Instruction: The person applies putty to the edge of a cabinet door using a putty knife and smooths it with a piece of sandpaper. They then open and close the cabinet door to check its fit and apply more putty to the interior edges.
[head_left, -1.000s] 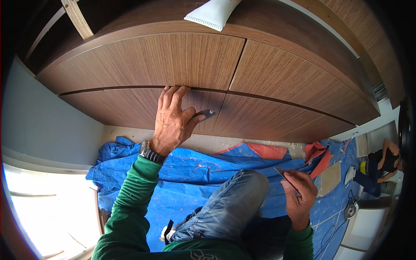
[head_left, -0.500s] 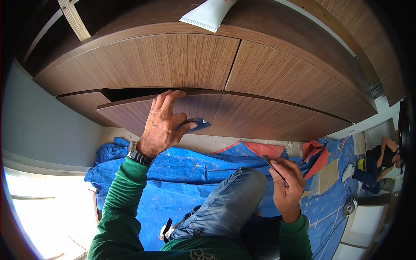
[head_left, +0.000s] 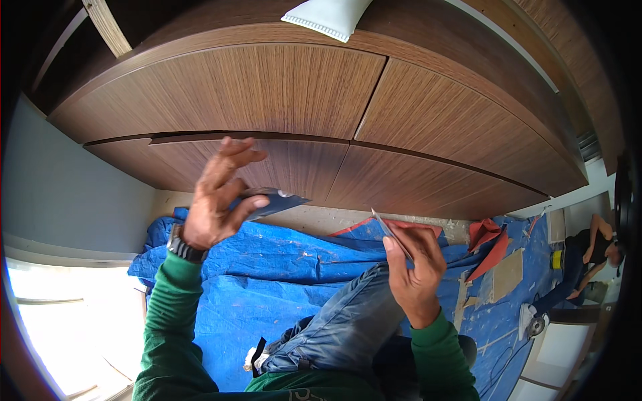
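My left hand (head_left: 215, 204) pinches a dark, thin flat blade (head_left: 279, 204) between thumb and curled finger; its other fingers stretch up in front of the lower left wood-grain drawer front (head_left: 301, 164). A small dab of white paste sits on the blade's upper edge. That drawer front stands nearly flush, with a dark gap along its top. To the right, my right hand (head_left: 420, 267) grips a second thin flat blade (head_left: 383, 226), its tip pointing up and left, just off the cabinet. Its full shape is hidden by my fingers.
A white squeeze tube (head_left: 328, 19) lies on the cabinet top (head_left: 428, 50). Blue tarpaulin (head_left: 241, 307) covers the floor, with red sheeting (head_left: 488, 244) at the right. A person (head_left: 588, 250) sits at far right near a corded power tool (head_left: 536, 326). A pale wall (head_left: 67, 194) rises at left.
The lower left drawer front has swung in from its tilted-out position. My left hand has come off it, moving left and down. My right hand has shifted left and slightly down.
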Demonstrator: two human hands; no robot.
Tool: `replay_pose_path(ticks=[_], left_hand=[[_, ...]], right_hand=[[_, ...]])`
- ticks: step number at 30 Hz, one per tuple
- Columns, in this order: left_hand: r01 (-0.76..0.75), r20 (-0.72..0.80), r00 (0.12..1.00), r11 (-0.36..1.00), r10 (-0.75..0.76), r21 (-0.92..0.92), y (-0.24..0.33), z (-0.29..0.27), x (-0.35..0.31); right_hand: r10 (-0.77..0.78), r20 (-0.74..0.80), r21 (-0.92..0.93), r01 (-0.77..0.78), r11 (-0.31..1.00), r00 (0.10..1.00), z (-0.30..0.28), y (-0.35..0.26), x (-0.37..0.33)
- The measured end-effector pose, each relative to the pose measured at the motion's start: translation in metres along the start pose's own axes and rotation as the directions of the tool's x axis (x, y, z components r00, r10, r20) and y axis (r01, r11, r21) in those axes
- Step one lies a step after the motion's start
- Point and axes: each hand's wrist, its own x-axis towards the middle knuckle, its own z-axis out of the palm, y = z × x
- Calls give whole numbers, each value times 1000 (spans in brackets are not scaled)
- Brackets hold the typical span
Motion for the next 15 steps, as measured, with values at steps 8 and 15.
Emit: replay_pose_path(ticks=[8, 15], left_hand=[[-179, -225, 924, 869, 310, 461, -17, -114, 59], [-305, -246, 848, 811, 470, 499, -56, -120, 79]], right_hand=[[-7, -54, 47, 10, 999, 999, 48, 7, -1], [-136, -139, -79, 125, 989, 981, 92, 10, 10]])
